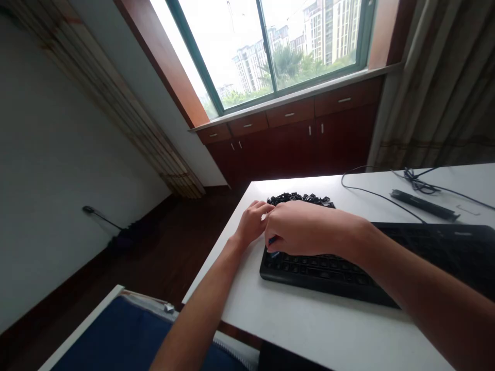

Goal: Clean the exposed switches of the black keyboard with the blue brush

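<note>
Gripping a small, half-hidden blue object (274,240) in the clamped fingers of the right hand (297,226), over the 9 o'clock end of a long black plastic keyboard (328,268), flat on the smooth white worktop (309,322) at 4 o'clock. With the left hand (252,221) just beside, near heaped small black pieces (297,197); cannot tell whether with fingers apart or together. Facing a teal-framed window (275,56) at 12 o'clock over dark red wooden cabinets (278,147), between beige curtains (444,77) at 10 and 2.
</note>
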The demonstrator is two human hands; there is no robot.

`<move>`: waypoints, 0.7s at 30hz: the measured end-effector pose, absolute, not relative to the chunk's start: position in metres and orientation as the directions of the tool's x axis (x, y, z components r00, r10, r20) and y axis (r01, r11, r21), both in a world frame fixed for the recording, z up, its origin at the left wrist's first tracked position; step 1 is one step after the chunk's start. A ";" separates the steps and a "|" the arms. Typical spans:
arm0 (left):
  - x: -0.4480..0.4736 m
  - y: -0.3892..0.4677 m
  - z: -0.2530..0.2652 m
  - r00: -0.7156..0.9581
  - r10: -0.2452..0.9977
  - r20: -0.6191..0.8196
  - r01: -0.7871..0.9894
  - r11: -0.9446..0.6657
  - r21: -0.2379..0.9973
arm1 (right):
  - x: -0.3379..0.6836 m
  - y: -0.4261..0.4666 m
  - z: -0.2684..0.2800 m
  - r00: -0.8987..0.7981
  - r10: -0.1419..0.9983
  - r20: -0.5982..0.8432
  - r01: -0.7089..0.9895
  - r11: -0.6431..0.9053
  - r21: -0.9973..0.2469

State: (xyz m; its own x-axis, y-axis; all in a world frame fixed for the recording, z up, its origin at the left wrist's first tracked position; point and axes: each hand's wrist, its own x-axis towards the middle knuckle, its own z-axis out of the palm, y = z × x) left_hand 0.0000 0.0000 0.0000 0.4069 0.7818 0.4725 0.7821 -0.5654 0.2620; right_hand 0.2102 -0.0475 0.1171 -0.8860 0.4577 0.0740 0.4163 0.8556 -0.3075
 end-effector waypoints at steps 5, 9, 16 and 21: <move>0.002 -0.002 0.001 0.385 0.789 0.479 0.772 -0.560 0.301 | 0.210 -0.042 0.113 -0.883 0.456 0.108 0.411 0.864 -0.291; 0.010 -0.006 0.005 0.237 0.846 0.478 0.637 -0.507 0.580 | 0.210 -0.029 0.104 -0.860 0.460 0.219 0.368 0.858 -0.358; 0.010 -0.005 0.001 0.228 0.824 0.519 0.713 -0.505 0.487 | 0.213 -0.014 0.094 -0.778 0.588 0.222 0.500 0.793 -0.348; -0.002 -0.001 -0.005 0.281 0.850 0.446 0.849 -0.437 0.298 | 0.212 -0.016 0.094 -0.782 0.585 0.214 0.510 0.799 -0.319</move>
